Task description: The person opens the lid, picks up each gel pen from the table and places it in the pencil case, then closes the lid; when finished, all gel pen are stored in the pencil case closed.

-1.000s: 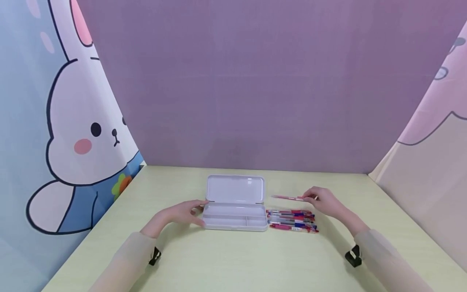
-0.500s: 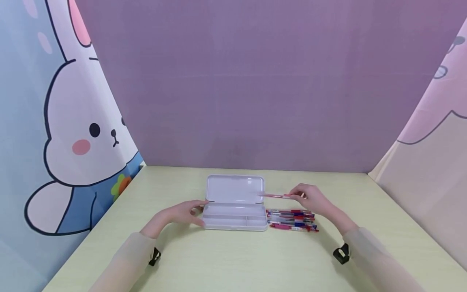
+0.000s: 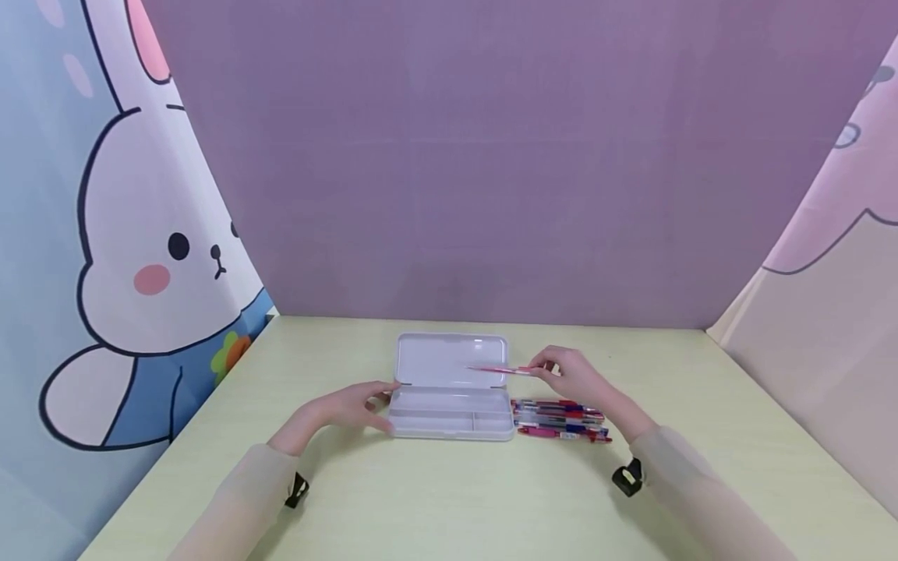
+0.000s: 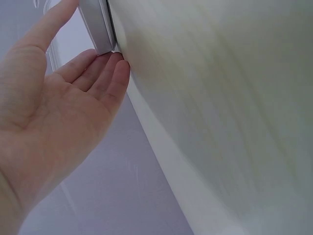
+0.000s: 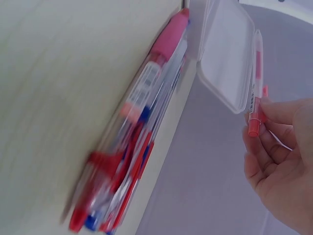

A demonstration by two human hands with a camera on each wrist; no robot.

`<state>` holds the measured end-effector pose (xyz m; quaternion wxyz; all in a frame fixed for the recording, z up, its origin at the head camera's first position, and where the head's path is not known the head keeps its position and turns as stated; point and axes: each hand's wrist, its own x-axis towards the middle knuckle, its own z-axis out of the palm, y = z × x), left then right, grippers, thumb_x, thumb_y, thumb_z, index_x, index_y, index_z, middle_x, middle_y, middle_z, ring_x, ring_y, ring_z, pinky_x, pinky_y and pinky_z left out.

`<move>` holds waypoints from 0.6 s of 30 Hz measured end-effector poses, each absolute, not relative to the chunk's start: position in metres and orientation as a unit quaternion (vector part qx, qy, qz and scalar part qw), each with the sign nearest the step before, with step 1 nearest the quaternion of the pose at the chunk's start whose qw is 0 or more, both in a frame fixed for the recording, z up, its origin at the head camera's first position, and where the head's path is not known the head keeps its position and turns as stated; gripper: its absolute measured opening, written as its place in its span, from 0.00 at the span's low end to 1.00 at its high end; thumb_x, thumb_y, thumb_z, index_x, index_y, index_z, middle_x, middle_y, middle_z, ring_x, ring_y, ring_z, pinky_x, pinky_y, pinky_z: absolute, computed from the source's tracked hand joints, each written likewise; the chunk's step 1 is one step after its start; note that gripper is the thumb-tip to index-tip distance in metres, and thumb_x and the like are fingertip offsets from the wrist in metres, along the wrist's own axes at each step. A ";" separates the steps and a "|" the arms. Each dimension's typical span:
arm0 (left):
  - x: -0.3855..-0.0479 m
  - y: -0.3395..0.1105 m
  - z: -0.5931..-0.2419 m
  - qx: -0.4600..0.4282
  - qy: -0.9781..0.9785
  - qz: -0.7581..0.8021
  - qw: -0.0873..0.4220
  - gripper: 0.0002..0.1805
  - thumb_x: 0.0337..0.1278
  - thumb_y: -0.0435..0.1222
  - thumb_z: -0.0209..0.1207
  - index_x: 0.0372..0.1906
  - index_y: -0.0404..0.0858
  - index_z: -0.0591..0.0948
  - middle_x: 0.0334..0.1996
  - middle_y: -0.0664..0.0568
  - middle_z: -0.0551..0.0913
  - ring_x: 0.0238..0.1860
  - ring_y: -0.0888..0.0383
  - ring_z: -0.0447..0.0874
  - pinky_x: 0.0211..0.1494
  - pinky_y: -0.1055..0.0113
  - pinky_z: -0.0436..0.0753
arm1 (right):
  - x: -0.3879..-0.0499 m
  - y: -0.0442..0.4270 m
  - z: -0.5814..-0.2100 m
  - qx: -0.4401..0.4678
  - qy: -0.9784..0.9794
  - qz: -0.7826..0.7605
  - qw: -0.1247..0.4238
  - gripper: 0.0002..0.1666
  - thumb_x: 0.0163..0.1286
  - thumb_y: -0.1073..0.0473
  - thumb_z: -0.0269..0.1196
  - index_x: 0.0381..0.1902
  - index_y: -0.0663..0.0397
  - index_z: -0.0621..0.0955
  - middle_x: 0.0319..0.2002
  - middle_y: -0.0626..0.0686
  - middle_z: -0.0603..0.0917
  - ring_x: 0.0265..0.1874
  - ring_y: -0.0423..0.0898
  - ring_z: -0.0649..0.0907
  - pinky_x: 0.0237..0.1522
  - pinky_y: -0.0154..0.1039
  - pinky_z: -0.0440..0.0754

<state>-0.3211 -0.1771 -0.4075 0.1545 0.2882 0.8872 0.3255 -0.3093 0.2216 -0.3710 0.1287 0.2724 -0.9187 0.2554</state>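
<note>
A white pencil case (image 3: 449, 426) lies open on the table, its lid (image 3: 435, 360) tilted back. At its left end, my left hand (image 3: 351, 406) holds it between thumb and fingertips, also visible in the left wrist view (image 4: 58, 107). My right hand (image 3: 571, 375) pinches a pen with red parts (image 3: 501, 369) near its end, above the case's right side and in front of the lid. In the right wrist view, that hand (image 5: 279, 152) grips the clear-barrelled pen (image 5: 257, 78) by its red end.
Several red, blue and pink pens (image 3: 561, 421) lie side by side just right of the case, below my right hand. Dividers split the tray into compartments. A purple cloth (image 3: 449, 156) stands behind the pale table (image 3: 449, 499), with printed curtains (image 3: 154, 234) at the sides.
My right hand has moved left with the pen, from above the table at the right to where the pen overlaps the lid. My left hand stays at the case's left end.
</note>
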 end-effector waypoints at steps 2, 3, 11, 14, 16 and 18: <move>-0.321 -0.177 -0.407 0.289 0.885 0.329 0.156 0.45 0.47 0.43 0.69 0.68 0.31 0.61 0.64 0.36 0.67 0.61 0.41 0.68 0.64 0.47 0.70 | -0.310 0.216 -0.370 0.279 -0.916 0.257 0.133 0.03 0.63 0.63 0.63 0.34 0.55 0.84 0.29 0.46 0.83 0.28 0.39 0.76 0.29 0.32 0.76; -0.322 -0.177 -0.407 0.292 0.884 0.330 0.155 0.45 0.47 0.43 0.69 0.68 0.31 0.61 0.64 0.36 0.67 0.61 0.41 0.68 0.64 0.47 0.70 | -0.310 0.213 -0.370 0.284 -0.914 0.257 0.135 0.03 0.63 0.63 0.63 0.34 0.55 0.84 0.29 0.47 0.83 0.28 0.39 0.76 0.29 0.33 0.77; -0.322 -0.178 -0.408 0.298 0.883 0.328 0.152 0.44 0.47 0.42 0.69 0.68 0.30 0.62 0.63 0.35 0.67 0.61 0.41 0.69 0.64 0.47 0.70 | -0.314 0.190 -0.372 0.310 -0.904 0.263 0.133 0.03 0.62 0.63 0.64 0.33 0.57 0.84 0.29 0.47 0.83 0.28 0.38 0.75 0.30 0.35 0.78; -0.322 -0.178 -0.407 0.300 0.883 0.328 0.152 0.44 0.47 0.42 0.69 0.68 0.30 0.62 0.63 0.35 0.68 0.61 0.41 0.69 0.63 0.47 0.71 | -0.315 0.183 -0.374 0.314 -0.904 0.264 0.122 0.04 0.63 0.63 0.64 0.34 0.56 0.84 0.29 0.47 0.83 0.28 0.37 0.75 0.29 0.30 0.76; -0.322 -0.177 -0.407 0.299 0.882 0.330 0.153 0.45 0.47 0.42 0.69 0.68 0.30 0.62 0.63 0.35 0.68 0.61 0.41 0.69 0.63 0.47 0.71 | -0.316 0.178 -0.376 0.319 -0.902 0.268 0.113 0.05 0.63 0.62 0.63 0.35 0.56 0.84 0.29 0.47 0.83 0.28 0.37 0.75 0.29 0.29 0.75; -0.322 -0.177 -0.407 0.297 0.883 0.329 0.154 0.45 0.47 0.43 0.69 0.68 0.30 0.62 0.63 0.35 0.68 0.61 0.41 0.69 0.63 0.47 0.71 | -0.317 0.174 -0.378 0.325 -0.901 0.269 0.104 0.06 0.64 0.62 0.62 0.37 0.56 0.85 0.30 0.46 0.83 0.28 0.37 0.75 0.29 0.29 0.75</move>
